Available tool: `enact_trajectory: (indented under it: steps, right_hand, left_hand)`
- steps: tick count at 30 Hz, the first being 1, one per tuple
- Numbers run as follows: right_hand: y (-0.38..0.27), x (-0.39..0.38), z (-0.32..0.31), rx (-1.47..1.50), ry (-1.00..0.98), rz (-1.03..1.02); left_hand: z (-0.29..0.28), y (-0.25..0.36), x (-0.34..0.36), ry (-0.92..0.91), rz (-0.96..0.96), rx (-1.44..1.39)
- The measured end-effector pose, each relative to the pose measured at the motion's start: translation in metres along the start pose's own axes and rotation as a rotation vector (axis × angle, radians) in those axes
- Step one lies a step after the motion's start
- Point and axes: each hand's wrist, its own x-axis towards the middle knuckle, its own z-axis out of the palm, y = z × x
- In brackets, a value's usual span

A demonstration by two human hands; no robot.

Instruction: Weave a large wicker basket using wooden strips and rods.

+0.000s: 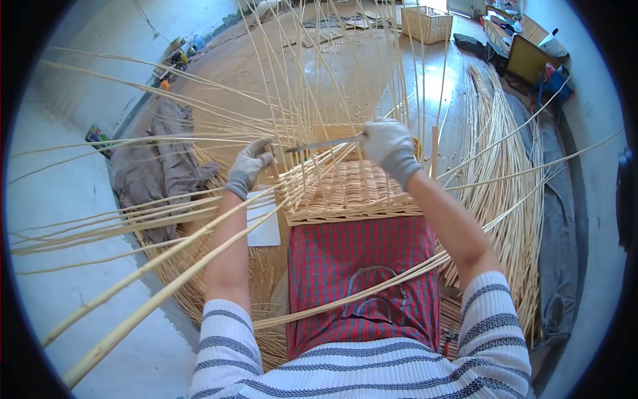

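Note:
A half-woven wicker basket [352,217] rests in front of me with pale upright rods standing out of its sides. My left hand [251,163], in a whitish glove, is closed at the basket's left corner, its fingers around the wooden corner post [275,167]. My right hand [391,145], also gloved, grips one end of a long thin flat metal bar [322,144]. The bar lies level above the basket, its far tip close to the left corner post. Whether it is a knife or a beating iron cannot be told. Several long willow rods [193,249] fan out leftward.
A red checked cloth [362,279] covers my lap. To the right lies a big bundle of peeled rods [498,199]. Grey cloth [159,153] is heaped at the left wall. A finished-looking wicker basket [426,25] stands far back. Rod ends stick out widely on both sides.

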Motion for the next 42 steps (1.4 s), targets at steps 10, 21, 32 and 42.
enact_trajectory:
  steps: [10, 21, 32, 42]
  right_hand:
    - [0.044, -0.031, -0.015, 0.171, 0.019, 0.081]
    - [0.017, 0.005, 0.001, 0.231, 0.043, 0.031]
    - [0.039, 0.0, -0.01, 0.147, 0.129, -0.071]
    - [0.166, -0.041, -0.032, 0.305, -0.004, 0.198]
  left_hand:
    - [0.014, -0.002, -0.006, -0.004, 0.025, -0.053]
    - [0.028, -0.008, -0.006, 0.063, 0.133, -0.255]
    - [0.012, -0.036, 0.012, 0.113, 0.165, -0.229]
    - [0.011, -0.036, 0.014, 0.178, 0.077, -0.22]
